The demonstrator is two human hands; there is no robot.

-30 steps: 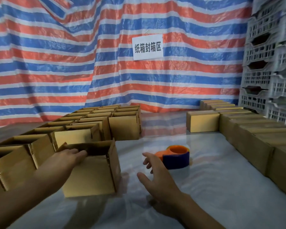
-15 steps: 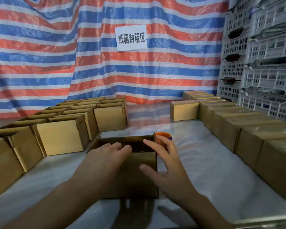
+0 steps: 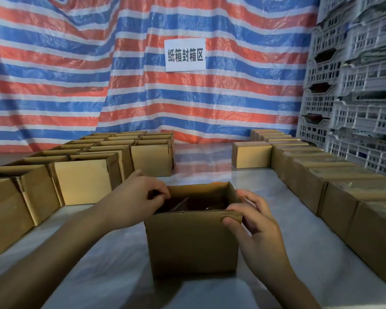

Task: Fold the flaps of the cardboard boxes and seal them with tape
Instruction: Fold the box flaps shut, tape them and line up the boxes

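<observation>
Box [image 3: 192, 241], contents unclear; sign [image 3: 185, 55] "纸箱封箱区"

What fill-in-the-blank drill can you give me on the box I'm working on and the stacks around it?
1. The box between the hands has its top ____.
2. The right hand pinches the box's near ____ corner.
3. The open-topped boxes stand in rows on the ____ side of the table.
4. The closed boxes line the table's ____ side.

Missing words: open; right; left; right.
</observation>
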